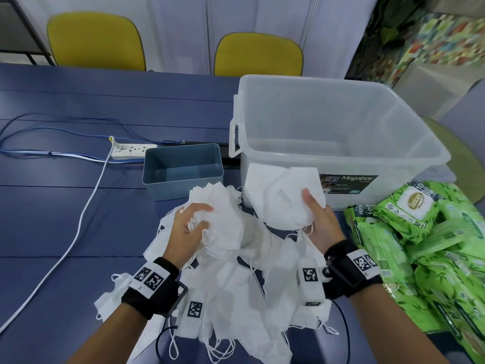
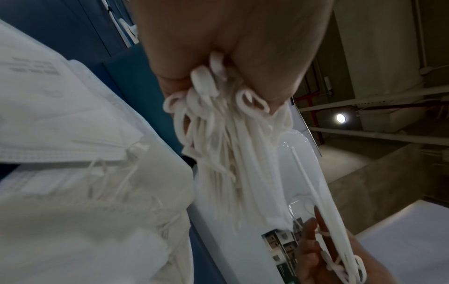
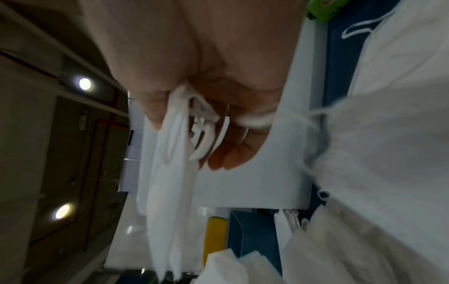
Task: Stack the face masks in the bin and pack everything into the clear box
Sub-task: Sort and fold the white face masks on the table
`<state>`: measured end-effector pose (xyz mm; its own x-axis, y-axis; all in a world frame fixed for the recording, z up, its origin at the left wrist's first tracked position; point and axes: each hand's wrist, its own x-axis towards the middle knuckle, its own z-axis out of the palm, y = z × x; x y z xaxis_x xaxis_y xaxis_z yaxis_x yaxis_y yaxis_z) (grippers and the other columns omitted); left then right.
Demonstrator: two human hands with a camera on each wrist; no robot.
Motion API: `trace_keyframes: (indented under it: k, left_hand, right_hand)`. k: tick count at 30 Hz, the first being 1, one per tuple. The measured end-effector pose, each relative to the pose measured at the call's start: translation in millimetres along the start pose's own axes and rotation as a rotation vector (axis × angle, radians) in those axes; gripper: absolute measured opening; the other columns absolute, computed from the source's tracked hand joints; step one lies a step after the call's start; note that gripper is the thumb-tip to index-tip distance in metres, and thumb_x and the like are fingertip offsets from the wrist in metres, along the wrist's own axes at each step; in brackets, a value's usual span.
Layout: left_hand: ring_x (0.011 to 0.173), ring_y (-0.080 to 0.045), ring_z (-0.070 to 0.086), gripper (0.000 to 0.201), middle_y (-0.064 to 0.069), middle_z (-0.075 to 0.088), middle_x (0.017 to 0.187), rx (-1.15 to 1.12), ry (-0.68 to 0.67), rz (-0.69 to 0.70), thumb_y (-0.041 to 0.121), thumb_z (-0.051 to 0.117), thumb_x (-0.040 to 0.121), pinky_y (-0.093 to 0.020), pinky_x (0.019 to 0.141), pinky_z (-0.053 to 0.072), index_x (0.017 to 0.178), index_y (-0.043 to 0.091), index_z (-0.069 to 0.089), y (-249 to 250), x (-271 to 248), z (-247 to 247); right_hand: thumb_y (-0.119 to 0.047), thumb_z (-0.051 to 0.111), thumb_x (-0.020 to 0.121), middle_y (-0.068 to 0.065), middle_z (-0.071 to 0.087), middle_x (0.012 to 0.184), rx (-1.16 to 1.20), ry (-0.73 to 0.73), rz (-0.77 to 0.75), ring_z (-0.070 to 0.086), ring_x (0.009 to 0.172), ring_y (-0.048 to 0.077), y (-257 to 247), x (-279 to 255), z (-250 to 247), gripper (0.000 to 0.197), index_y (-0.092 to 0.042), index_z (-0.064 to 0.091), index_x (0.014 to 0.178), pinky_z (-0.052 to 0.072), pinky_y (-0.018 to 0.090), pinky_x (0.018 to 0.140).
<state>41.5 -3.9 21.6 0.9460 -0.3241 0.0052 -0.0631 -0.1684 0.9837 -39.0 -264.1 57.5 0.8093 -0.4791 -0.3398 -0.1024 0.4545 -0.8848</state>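
A loose pile of white face masks (image 1: 236,290) covers the near middle of the blue table. My left hand (image 1: 193,223) grips a thick stack of masks (image 1: 223,219) lifted above the pile; their ear loops (image 2: 218,123) bunch under its fingers. My right hand (image 1: 313,211) holds a few flat masks (image 1: 286,195) up in front of the clear box (image 1: 341,132), thumb on top; its fingers (image 3: 226,153) curl behind the held masks (image 3: 170,173). The small blue bin (image 1: 183,170) stands empty just beyond my left hand. Nothing shows inside the clear box.
Green wet-wipe packs (image 1: 425,248) are heaped at the right, beside the clear box. A white power strip (image 1: 131,151) and its cables (image 1: 65,245) lie on the left of the table (image 1: 52,206). Two yellow chairs (image 1: 258,55) stand behind the far edge.
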Motion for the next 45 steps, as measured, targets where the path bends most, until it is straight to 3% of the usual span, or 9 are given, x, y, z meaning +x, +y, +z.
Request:
trace_keyframes:
  k: [8,12,17,24,28,34,36,42,45]
  left_hand:
    - [0.102,-0.008,0.047,0.016,0.007,0.059,0.095,0.027,0.011,0.048,0.015,0.059,0.069,-0.012,0.082,0.033,0.082,0.024,0.062,16,0,12]
    - [0.104,-0.018,0.05,0.014,0.006,0.062,0.095,-0.039,0.016,0.081,0.024,0.054,0.073,-0.028,0.09,0.037,0.083,0.022,0.064,19,0,15]
    - [0.088,-0.032,0.052,0.038,0.001,0.059,0.082,-0.286,0.035,-0.056,0.051,0.052,0.073,-0.055,0.087,0.041,0.078,0.015,0.061,23,2,13]
    - [0.089,-0.021,0.054,0.006,-0.002,0.058,0.088,-0.189,0.048,0.006,0.038,0.068,0.069,-0.031,0.072,0.046,0.07,0.037,0.062,33,1,16]
    - [0.094,-0.025,0.056,0.018,-0.003,0.06,0.092,-0.205,0.061,0.014,0.048,0.066,0.066,-0.042,0.087,0.046,0.076,0.034,0.064,29,3,12]
    - [0.117,-0.026,0.055,0.025,0.0,0.067,0.112,-0.195,0.047,-0.011,0.052,0.062,0.077,-0.053,0.103,0.04,0.096,0.036,0.068,21,8,5]
    - [0.116,-0.026,0.055,0.025,0.0,0.068,0.11,-0.169,0.038,-0.023,0.052,0.062,0.078,-0.053,0.103,0.04,0.095,0.035,0.068,20,9,3]
    - [0.119,-0.02,0.055,0.059,0.0,0.06,0.125,-0.161,-0.045,-0.102,0.053,0.069,0.069,-0.046,0.105,0.042,0.118,0.022,0.063,24,5,8]
    - [0.109,-0.024,0.059,0.032,-0.011,0.062,0.115,-0.193,-0.155,-0.062,0.039,0.067,0.074,-0.041,0.099,0.046,0.102,0.023,0.068,32,1,11]
  right_hand:
    - [-0.027,0.056,0.095,-0.015,0.067,0.088,-0.546,-0.003,-0.48,0.063,0.078,-0.007,-2,-33,25,0.01,-0.025,0.065,0.09,0.05,0.011,0.07]
    - [-0.032,0.042,0.098,-0.009,0.06,0.111,-0.995,-0.239,-0.897,0.051,0.098,0.009,22,-45,32,0.035,-0.018,0.059,0.126,0.037,0.015,0.089]
    - [-0.028,0.043,0.09,-0.009,0.053,0.135,-1.319,-0.425,-1.037,0.041,0.11,0.017,44,-57,33,0.051,-0.041,0.037,0.14,0.029,0.034,0.086]
    - [-0.02,0.05,0.084,-0.004,0.038,0.151,-1.335,-0.633,-0.982,0.03,0.136,0.027,50,-65,30,0.056,-0.046,0.046,0.134,0.018,0.039,0.109]
    - [-0.023,0.053,0.082,-0.012,0.053,0.136,-1.094,-0.523,-0.943,0.04,0.133,0.014,42,-69,21,0.043,-0.038,0.061,0.121,0.019,0.035,0.114]
    - [-0.047,0.072,0.076,-0.028,0.071,0.085,-0.553,-0.133,-0.709,0.066,0.079,-0.007,4,-75,10,0.015,-0.035,0.074,0.086,0.051,0.013,0.076]
    - [-0.03,0.077,0.077,-0.02,0.072,0.077,-0.415,-0.015,-0.641,0.064,0.069,-0.004,-6,-66,6,0.011,-0.027,0.068,0.083,0.051,0.013,0.063]
    - [-0.013,0.063,0.086,0.004,0.07,0.094,-0.257,-0.013,-0.404,0.065,0.081,0.011,-11,-48,9,0.011,-0.014,0.06,0.097,0.054,0.022,0.067]
    - [-0.019,0.065,0.083,0.007,0.072,0.093,-0.295,-0.111,-0.261,0.067,0.081,0.016,-4,-45,17,0.014,-0.011,0.064,0.095,0.055,0.029,0.069]
